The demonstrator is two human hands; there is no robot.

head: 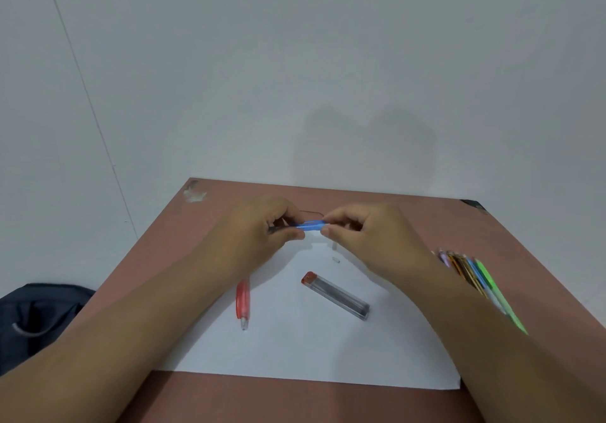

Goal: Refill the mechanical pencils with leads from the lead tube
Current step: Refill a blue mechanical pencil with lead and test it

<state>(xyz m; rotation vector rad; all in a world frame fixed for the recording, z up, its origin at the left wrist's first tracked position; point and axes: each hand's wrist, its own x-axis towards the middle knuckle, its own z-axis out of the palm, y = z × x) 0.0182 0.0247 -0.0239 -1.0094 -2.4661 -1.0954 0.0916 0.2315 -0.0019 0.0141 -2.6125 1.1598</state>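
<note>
Two bare forearms are reaching in from the near edge, lying over a white sheet of paper [295,350] on a matte reddish-brown table [410,212]; the left hand [259,229] is curling its fingers round one end of a slim blue mechanical pencil [313,225], while the right hand [367,232] is pinching the other end between thumb and forefinger; the pencil is spanning the gap between both hands, lying level above the paper's far edge. A clear rectangular lead tube [337,296] with a red cap is lying slantwise on the paper, apart from the fingers; a translucent red pencil [243,301] is resting just beside the left wrist; a bundle of coloured pencils [482,281] is lying beside the right forearm.
</note>
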